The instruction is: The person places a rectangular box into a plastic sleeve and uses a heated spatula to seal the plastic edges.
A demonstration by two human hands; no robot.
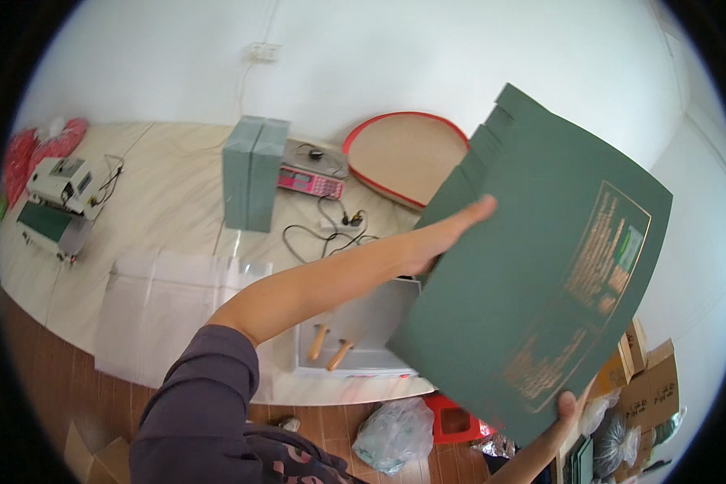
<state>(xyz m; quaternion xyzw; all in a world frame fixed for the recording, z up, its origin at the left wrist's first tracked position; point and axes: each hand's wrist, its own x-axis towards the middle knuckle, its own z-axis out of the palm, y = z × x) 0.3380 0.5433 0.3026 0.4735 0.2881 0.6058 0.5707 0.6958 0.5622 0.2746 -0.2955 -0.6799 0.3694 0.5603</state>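
Observation:
A stack of flat green cardboard box blanks (496,290), printed with gold writing and a green patch on its top face, is held up tilted over the right side of the table. My left hand (451,233) grips its left edge, thumb on top and fingers hidden beneath. At the lower right edge, my right hand (569,408) holds the stack with the thumb on the printed face. Under my left forearm lies a shallow grey metal tray (375,323) with two wooden handles (328,349) in it.
Two upright green boxes (248,175) stand near the wall beside a pink scale (310,181). A power strip (342,225) with black cables, a red-rimmed round tray (408,157), clear plastic sheeting (157,314) and a white machine (66,187) share the table. A red stool (454,420) stands below.

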